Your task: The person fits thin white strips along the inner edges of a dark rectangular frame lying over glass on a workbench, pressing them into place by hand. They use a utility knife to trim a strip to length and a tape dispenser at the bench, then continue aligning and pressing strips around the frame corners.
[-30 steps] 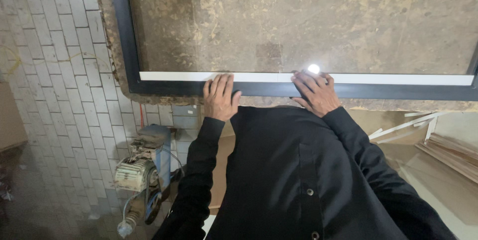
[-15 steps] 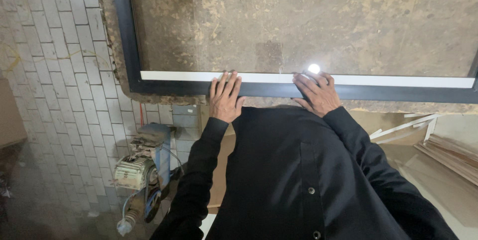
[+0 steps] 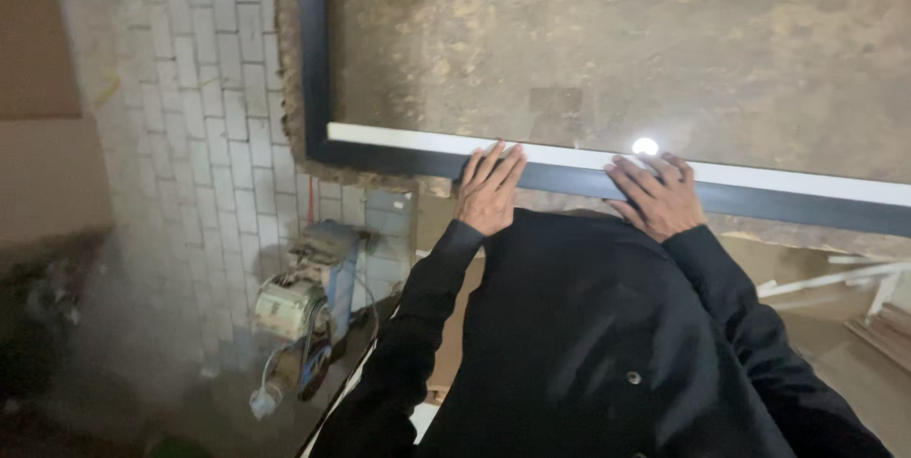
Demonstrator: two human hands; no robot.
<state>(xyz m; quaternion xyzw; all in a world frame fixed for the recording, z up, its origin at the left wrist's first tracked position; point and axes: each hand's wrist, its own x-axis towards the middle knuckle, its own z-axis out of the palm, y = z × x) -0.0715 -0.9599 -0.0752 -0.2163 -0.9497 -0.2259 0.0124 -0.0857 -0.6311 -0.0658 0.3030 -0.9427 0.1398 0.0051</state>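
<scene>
Hands are both flat on the lower rail of a dark frame (image 3: 588,183) set in a rough wall opening. Compared with a second ago, the view has swung to the left, so more of the tiled wall (image 3: 199,135) and a cardboard box (image 3: 47,135) show now. The left hand (image 3: 489,190) has moved only a little, its fingertips now reaching up onto the white strip (image 3: 408,138) that runs along the top of the rail; the right hand (image 3: 655,197) stays where it was. So the work seems to hold at the same place on the frame.

Neither hand grips anything: the fingers are stretched out and slightly spread, palms pressing on the rail, nothing enclosed. Both arms reach forward in black sleeves, the elbows bent outward. A small bright light spot (image 3: 645,146) shines just above the right fingers. Below left, a dusty machine (image 3: 304,306) with cables stands near the wall.
</scene>
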